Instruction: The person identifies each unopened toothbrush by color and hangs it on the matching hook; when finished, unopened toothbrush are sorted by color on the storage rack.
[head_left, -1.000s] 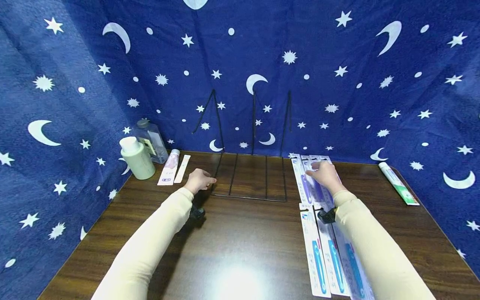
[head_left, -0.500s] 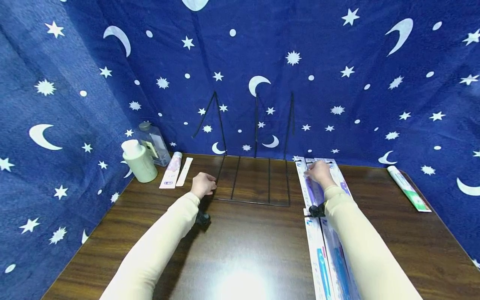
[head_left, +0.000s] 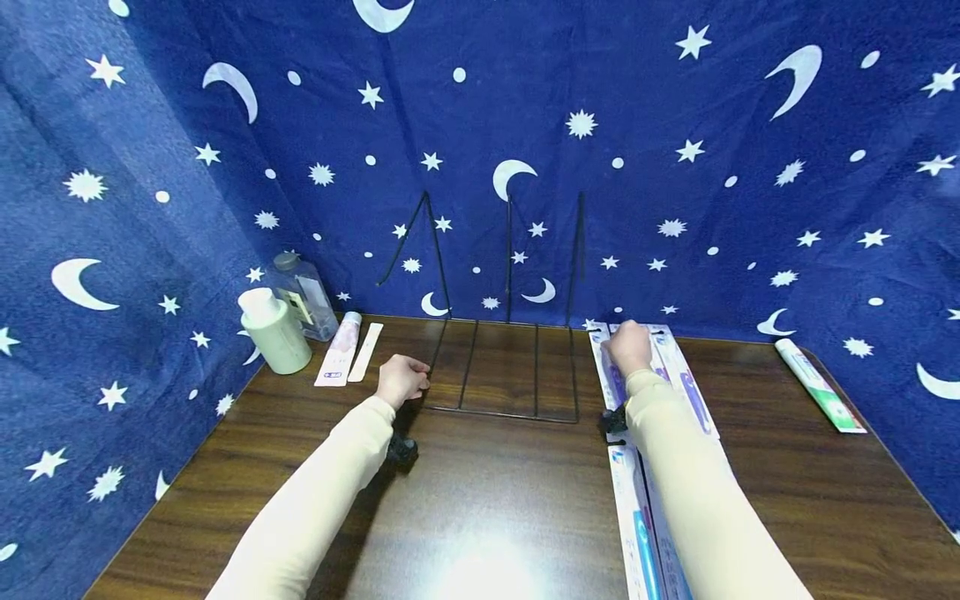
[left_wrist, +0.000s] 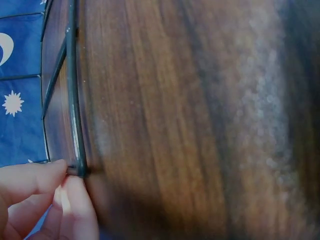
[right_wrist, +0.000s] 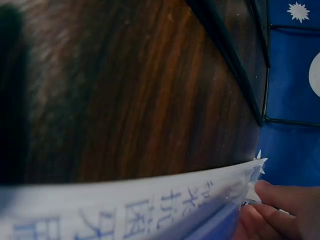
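A black wire rack (head_left: 502, 415) stands at the back of the table. My left hand (head_left: 402, 379) is at its left side. In the left wrist view, the thumb and fingers pinch a thin rod by the corner of the rack's wire (left_wrist: 76, 115). On the right lie packaged toothbrushes in two rows: purple ones (head_left: 690, 387) behind, blue ones (head_left: 637, 525) nearer. My right hand (head_left: 628, 346) is over the back row. In the right wrist view, its thumb and fingers pinch the end of a toothbrush pack (right_wrist: 100, 205). The sleeve covers part of the packs.
A pale green bottle (head_left: 276, 337) and a clear bottle (head_left: 307, 300) stand at the back left. Beside them lie a pink tube (head_left: 340, 350) and a narrow white packet (head_left: 365, 354). A green-and-white toothpaste tube (head_left: 819, 387) lies far right. A blue starry cloth (head_left: 637, 108) hangs behind.
My right hand has shifted left over the back row, uncovering a purple toothbrush pack on its right. The left hand stays at the rack's left side. The head view has shifted slightly.
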